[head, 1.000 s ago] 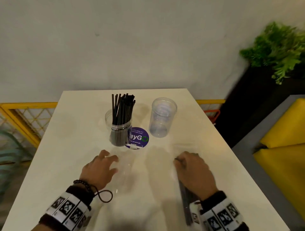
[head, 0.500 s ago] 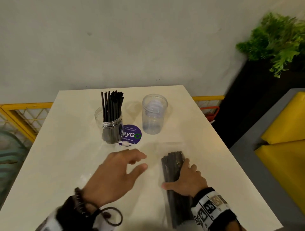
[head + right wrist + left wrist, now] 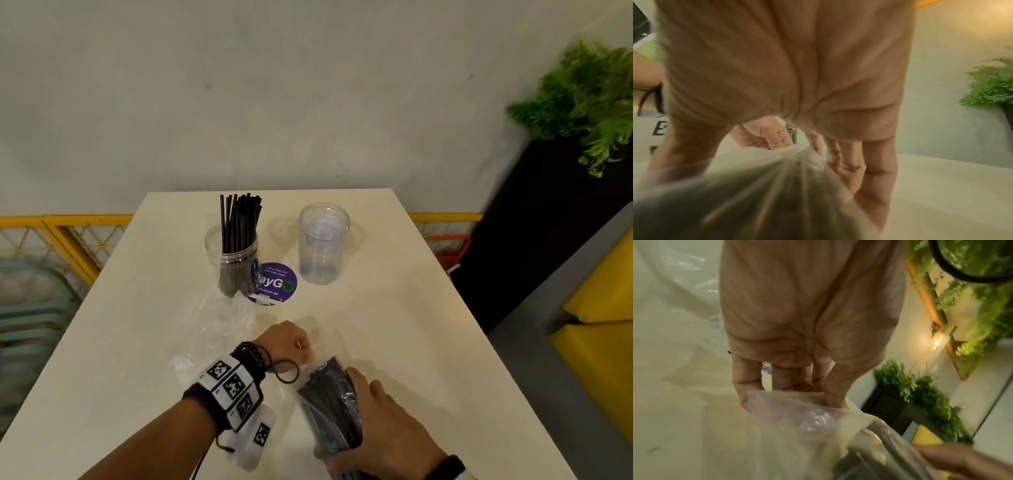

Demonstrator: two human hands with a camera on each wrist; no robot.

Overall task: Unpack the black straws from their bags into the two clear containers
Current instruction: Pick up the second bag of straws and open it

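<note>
A clear bag of black straws (image 3: pixel 329 407) is raised off the white table (image 3: pixel 411 342) near its front edge. My right hand (image 3: pixel 383 431) is wrapped round the bundle (image 3: pixel 760 194) from the right. My left hand (image 3: pixel 291 346) pinches the bag's open top end (image 3: pixel 797 410) between fingers and thumb. Further back, the left clear container (image 3: pixel 236 260) holds a bunch of upright black straws. The right clear container (image 3: pixel 322 243) stands with nothing in it.
A crumpled clear bag (image 3: pixel 219 329) with nothing in it lies left of my left hand. A round purple sticker (image 3: pixel 277 282) sits between the containers. A yellow railing (image 3: pixel 68 236) runs behind the table; a black planter with greenery (image 3: pixel 582 113) and yellow seats (image 3: pixel 603 359) stand at the right.
My right hand has lifted the bag of straws from the table and closed round it. My left hand has swung across to the right and taken hold of the bag's top end.
</note>
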